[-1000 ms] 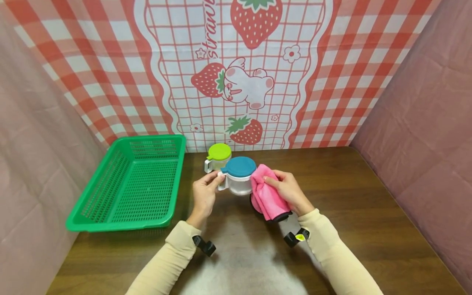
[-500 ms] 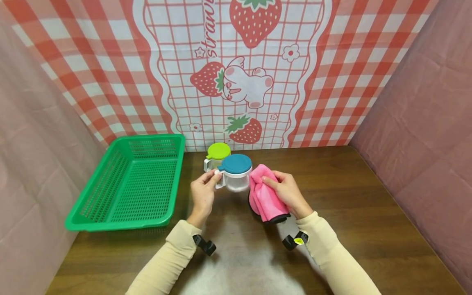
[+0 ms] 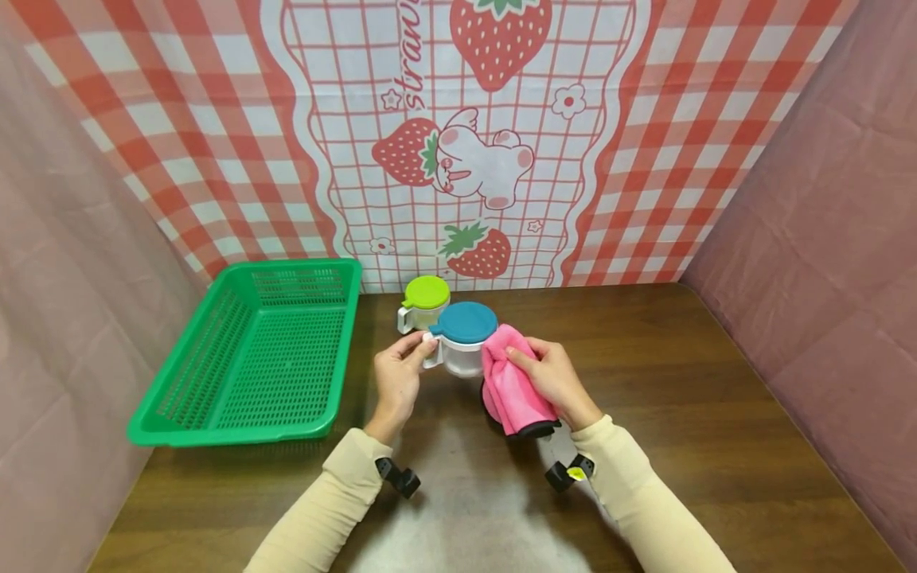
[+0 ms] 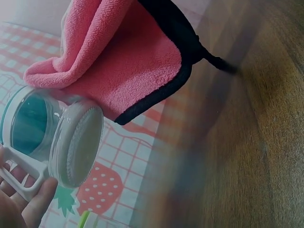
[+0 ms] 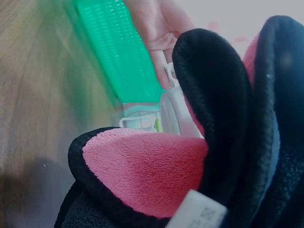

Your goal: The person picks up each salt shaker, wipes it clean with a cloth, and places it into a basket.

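Head view: A wooden table (image 3: 716,414), dark brown with visible grain and a glossy patch at the near middle, carries the items. The left hand (image 3: 397,382) has thumb and fingers clamped on the white handle of a blue-lidded jar (image 3: 466,342), which is at the centre of the scene, lid upward. The jar is squat and cylindrical, with a clear body, a white collar and a smooth round lid with a small tab. The right hand (image 3: 562,382) has its fingers clamped on a bunched pink cloth (image 3: 514,386), thumb on the front face; the cloth meets the jar's right side and hangs toward the near side. A green-lidded jar (image 3: 427,294) of similar form stands just beyond, slightly left. At far left sits a green plastic basket (image 3: 286,362), rectangular, with perforated walls and floor. A red-and-white checked, strawberry-printed curtain (image 3: 645,159) covers the far side.

Left wrist view: The jar's underside shows, raised off the table; the base rim is finely ridged and the wall transparent. The handle is an angular loop. The cloth has a plush pile, rolled folds and black edging ending in a narrow strap.

Right wrist view: Thick black-edged folds and a white label dominate; the right fingers are hidden here.
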The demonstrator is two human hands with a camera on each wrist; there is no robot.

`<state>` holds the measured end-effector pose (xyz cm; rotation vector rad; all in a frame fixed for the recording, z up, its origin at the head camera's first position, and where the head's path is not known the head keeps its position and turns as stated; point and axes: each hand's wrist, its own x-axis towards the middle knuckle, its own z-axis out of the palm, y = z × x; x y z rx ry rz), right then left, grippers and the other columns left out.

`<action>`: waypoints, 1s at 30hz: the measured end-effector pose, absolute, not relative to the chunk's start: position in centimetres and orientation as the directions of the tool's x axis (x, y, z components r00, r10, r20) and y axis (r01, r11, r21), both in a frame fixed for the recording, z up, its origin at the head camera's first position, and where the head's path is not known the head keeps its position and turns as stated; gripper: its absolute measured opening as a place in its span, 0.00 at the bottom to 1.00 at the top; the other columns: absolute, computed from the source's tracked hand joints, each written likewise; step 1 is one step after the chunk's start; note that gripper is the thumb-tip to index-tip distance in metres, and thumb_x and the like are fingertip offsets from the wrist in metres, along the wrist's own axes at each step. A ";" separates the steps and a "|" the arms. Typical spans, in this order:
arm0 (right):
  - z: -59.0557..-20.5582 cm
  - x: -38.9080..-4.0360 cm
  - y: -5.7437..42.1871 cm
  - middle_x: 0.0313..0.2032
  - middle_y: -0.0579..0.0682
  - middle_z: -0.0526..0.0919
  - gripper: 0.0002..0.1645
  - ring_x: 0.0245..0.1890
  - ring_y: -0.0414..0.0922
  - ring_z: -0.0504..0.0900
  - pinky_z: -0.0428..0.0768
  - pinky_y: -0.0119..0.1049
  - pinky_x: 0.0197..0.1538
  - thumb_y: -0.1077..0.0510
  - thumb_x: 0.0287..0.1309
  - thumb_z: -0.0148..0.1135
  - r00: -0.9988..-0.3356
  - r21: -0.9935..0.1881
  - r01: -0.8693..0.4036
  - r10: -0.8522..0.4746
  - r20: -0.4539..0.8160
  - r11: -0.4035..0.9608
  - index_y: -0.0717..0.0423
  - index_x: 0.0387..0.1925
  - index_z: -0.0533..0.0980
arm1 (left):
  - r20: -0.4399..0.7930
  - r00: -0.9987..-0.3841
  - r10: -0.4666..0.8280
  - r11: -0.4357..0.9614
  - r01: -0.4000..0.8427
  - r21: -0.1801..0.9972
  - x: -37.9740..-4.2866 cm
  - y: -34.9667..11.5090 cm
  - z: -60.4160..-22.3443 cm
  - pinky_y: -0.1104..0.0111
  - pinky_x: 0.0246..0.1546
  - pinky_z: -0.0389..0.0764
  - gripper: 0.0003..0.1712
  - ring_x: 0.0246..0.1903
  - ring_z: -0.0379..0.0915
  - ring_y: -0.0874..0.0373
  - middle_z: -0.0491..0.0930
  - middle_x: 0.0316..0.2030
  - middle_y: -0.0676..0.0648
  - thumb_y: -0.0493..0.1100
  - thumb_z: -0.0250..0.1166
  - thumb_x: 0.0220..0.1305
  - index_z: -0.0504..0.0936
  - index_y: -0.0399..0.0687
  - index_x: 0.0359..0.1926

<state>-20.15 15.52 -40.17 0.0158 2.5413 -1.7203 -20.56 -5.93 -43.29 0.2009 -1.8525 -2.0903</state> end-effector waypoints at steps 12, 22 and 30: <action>-39.9 -20.5 16.1 0.38 0.54 0.81 0.19 0.33 0.40 0.72 0.72 0.27 0.31 0.57 0.65 0.59 -0.995 -0.931 0.047 -0.062 -0.075 0.363 0.65 0.52 0.79 | 0.140 -0.942 -0.304 -0.097 0.176 0.980 -20.4 -6.2 -43.2 0.79 0.29 0.81 0.12 0.28 0.79 0.71 0.86 0.37 0.36 0.31 0.69 0.57 0.84 0.27 0.42; -39.8 -21.1 16.8 0.36 0.50 0.80 0.20 0.32 0.40 0.72 0.72 0.27 0.31 0.57 0.65 0.58 -0.989 -0.931 0.077 -0.093 -0.118 0.357 0.65 0.54 0.78 | 0.166 -0.951 -0.261 -0.114 0.201 0.973 -20.5 -6.6 -43.4 0.78 0.30 0.81 0.13 0.29 0.80 0.71 0.87 0.35 0.38 0.30 0.68 0.57 0.83 0.25 0.43; -39.6 -21.2 17.2 0.38 0.51 0.82 0.22 0.32 0.38 0.72 0.73 0.26 0.31 0.59 0.65 0.58 -0.985 -0.934 0.063 -0.127 -0.115 0.353 0.67 0.56 0.76 | 0.191 -0.960 -0.205 -0.078 0.210 0.975 -20.5 -7.2 -43.4 0.79 0.30 0.79 0.12 0.28 0.78 0.71 0.87 0.32 0.46 0.31 0.69 0.57 0.84 0.27 0.42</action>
